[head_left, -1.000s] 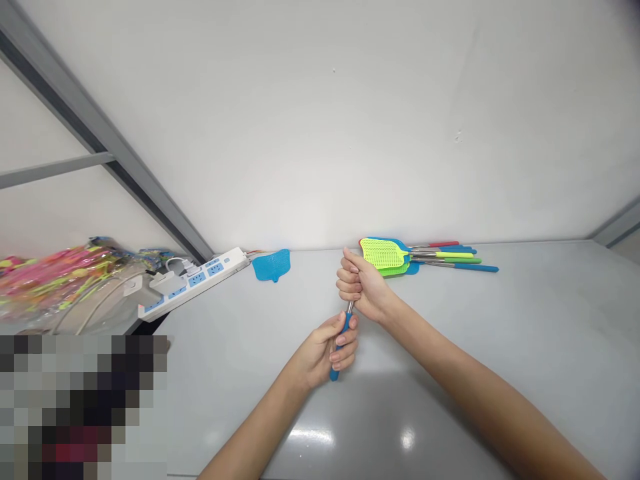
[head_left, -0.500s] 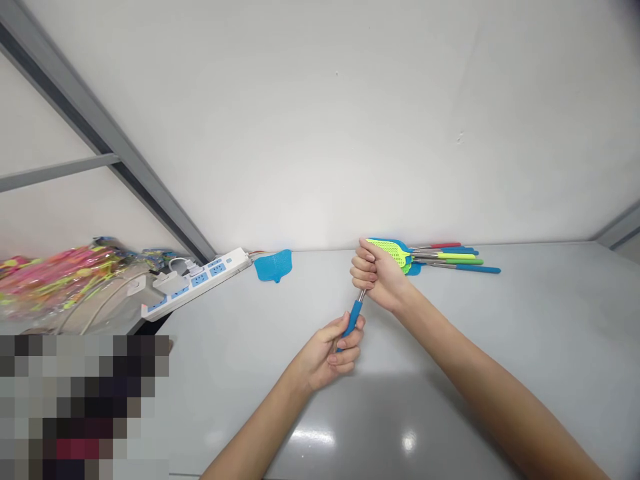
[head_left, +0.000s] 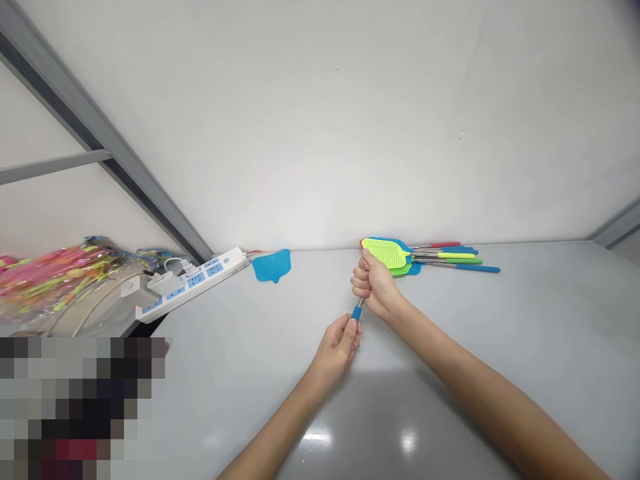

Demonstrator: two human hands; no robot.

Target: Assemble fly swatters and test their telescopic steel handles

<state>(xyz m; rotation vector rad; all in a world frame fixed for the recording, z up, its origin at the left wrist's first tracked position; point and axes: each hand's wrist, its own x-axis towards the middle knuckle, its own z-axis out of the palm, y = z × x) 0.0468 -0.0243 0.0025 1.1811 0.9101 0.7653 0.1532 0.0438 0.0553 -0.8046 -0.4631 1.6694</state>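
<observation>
My left hand [head_left: 343, 343] is wrapped round the blue grip of a fly swatter handle [head_left: 357, 312], hiding most of it. Just above, my right hand [head_left: 370, 283] is a closed fist round the handle's thin metal rod, of which only a short piece shows between the two hands. The handle slants up and to the right over the table. Behind my right hand lies a pile of fly swatters [head_left: 387, 255] with yellow-green and blue heads, their metal rods and coloured grips pointing right. A loose blue swatter head [head_left: 273, 265] lies at the back, left of my hands.
A white power strip [head_left: 193, 283] with plugs and cables lies at the left. Beyond it are colourful items in clear plastic [head_left: 65, 277]. The grey table [head_left: 500, 333] meets a white wall [head_left: 320, 133] at the back, beside a metal frame post [head_left: 125, 167].
Both hands have shifted a little to the right with the handle. My left hand has moved up the blue grip and covers more of it; my right fist stays on the rod.
</observation>
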